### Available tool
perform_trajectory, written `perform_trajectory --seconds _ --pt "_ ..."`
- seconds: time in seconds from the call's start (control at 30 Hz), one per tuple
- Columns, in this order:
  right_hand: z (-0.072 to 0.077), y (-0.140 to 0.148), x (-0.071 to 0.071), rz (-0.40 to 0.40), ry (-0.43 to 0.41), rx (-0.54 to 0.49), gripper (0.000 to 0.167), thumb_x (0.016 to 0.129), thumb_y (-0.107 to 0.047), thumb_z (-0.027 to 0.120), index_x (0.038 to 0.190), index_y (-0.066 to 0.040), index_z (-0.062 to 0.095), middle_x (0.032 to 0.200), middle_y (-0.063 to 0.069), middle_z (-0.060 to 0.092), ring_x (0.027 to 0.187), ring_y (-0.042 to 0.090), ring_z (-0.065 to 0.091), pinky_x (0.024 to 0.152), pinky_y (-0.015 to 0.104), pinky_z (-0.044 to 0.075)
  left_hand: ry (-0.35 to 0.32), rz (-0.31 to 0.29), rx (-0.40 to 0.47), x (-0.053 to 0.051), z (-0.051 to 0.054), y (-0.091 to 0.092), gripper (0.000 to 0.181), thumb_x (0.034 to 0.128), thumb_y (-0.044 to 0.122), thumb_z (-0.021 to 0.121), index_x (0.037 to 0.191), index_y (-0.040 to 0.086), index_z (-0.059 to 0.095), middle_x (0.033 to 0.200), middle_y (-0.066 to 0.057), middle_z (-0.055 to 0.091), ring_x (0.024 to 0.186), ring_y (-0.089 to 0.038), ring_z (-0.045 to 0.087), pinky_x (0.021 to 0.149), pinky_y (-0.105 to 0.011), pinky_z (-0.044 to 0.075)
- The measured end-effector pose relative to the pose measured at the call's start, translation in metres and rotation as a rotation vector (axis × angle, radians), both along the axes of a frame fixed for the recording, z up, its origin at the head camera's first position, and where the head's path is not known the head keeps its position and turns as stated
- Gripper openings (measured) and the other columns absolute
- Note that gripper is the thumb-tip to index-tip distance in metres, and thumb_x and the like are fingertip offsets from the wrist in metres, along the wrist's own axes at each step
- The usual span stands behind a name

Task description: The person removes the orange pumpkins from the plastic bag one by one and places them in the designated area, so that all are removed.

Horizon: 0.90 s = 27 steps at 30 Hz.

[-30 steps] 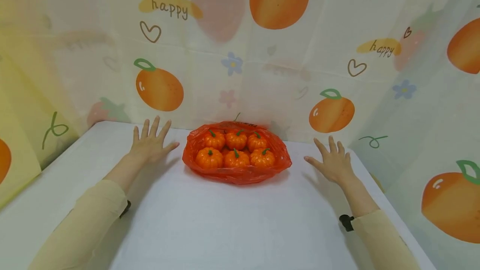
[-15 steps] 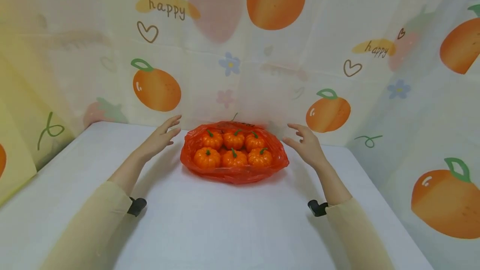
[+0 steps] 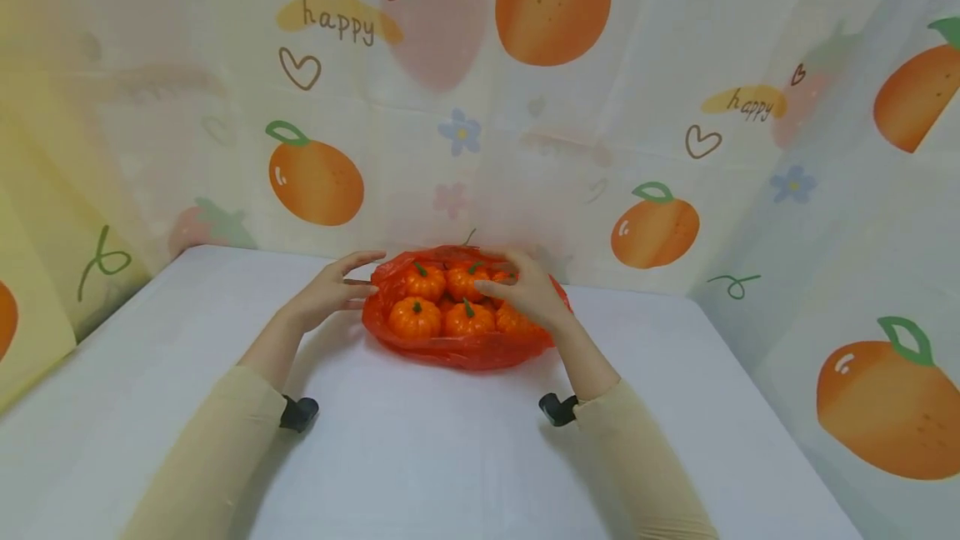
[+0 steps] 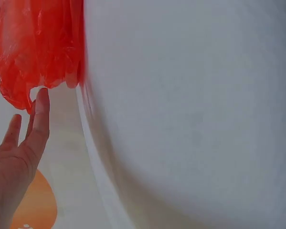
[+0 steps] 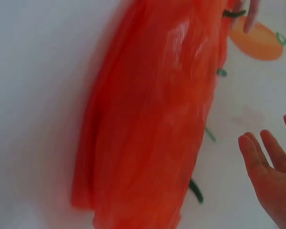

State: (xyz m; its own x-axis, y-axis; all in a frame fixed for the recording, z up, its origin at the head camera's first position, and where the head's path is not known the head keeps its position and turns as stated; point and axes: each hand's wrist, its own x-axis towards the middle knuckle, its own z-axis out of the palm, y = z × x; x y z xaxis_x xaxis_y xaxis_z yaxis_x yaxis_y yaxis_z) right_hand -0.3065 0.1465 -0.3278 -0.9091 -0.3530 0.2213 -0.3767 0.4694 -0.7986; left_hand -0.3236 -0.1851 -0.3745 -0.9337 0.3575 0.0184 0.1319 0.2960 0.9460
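Left hand: the person's left hand [image 3: 324, 294] is released, its fingers extended at the left rim of the bag; whether they touch the plastic I cannot tell.
Red bag: the red plastic bag [image 3: 465, 354], thin, glossy and crumpled, sits on the white table [image 3: 420, 448] near the fruit-print cloth [image 3: 525, 165], its mouth gaping and its rim folded low in front.
Left pumpkins: a rear one [image 3: 424, 283] and a front one [image 3: 415, 320], both shiny orange, ribbed and green-stemmed, stand inside the bag.
Middle pumpkins: likewise one behind and one in front, the front one [image 3: 469, 320] with its stem upright.
Right pumpkins: the front one [image 3: 514, 320] is partly covered by the right hand, the rear one mostly so.
Right hand: the right hand [image 3: 534, 294] is released too, fingers and thumb spread above the bag's right half.
Left change: half a second ago this hand was apart from the bag; now it is at the rim.
Bag change: bag and pumpkins have kept their arrangement.
Right change: this hand has come in from beside the bag to over it.
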Motion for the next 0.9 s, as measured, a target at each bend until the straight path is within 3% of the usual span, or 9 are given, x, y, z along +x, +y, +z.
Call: perform_trajectory --seconds 0.23,0.47,0.67,0.9 --pt "-0.009 -0.032 0.000 0.049 -0.078 0.048 0.051 0.084 -0.039 0.076 0.131 -0.030 0.060 0.144 -0.002 0.054 0.131 0.035 0.055 0.102 0.050 0.052 0.005 0.006 -0.054 -0.002 -0.001 0.004 0.059 0.0904 0.005 0.059 0.148 0.005 0.043 0.162 -0.018 0.026 0.138 -0.045 0.043 0.098 -0.034 0.056" --pt "-0.015 -0.056 -0.001 0.134 -0.083 0.094 0.058 0.083 -0.035 0.077 0.136 -0.024 0.057 0.144 0.001 0.055 0.126 0.033 0.057 0.100 0.046 0.053 0.012 -0.004 -0.070 -0.003 -0.002 0.004 0.057 0.0876 0.003 0.058 0.143 0.001 0.048 0.162 -0.017 0.028 0.136 -0.043 0.045 0.095 -0.026 0.054" --pt "-0.020 -0.069 -0.001 0.150 -0.122 0.080 0.063 0.081 -0.033 0.080 0.138 -0.020 0.056 0.144 0.004 0.055 0.128 0.032 0.056 0.100 0.044 0.054 0.010 -0.012 -0.070 -0.003 -0.002 0.006 0.056 0.0877 0.003 0.059 0.143 0.000 0.049 0.163 -0.016 0.028 0.136 -0.043 0.045 0.095 -0.025 0.054" --pt "-0.025 -0.081 -0.002 0.164 -0.077 0.180 0.065 0.081 -0.031 0.080 0.139 -0.017 0.055 0.143 0.007 0.058 0.128 0.029 0.056 0.103 0.044 0.052 0.015 -0.011 -0.055 -0.004 -0.005 0.005 0.056 0.0878 0.002 0.059 0.142 -0.003 0.048 0.163 -0.018 0.027 0.135 -0.043 0.045 0.087 -0.015 0.053"
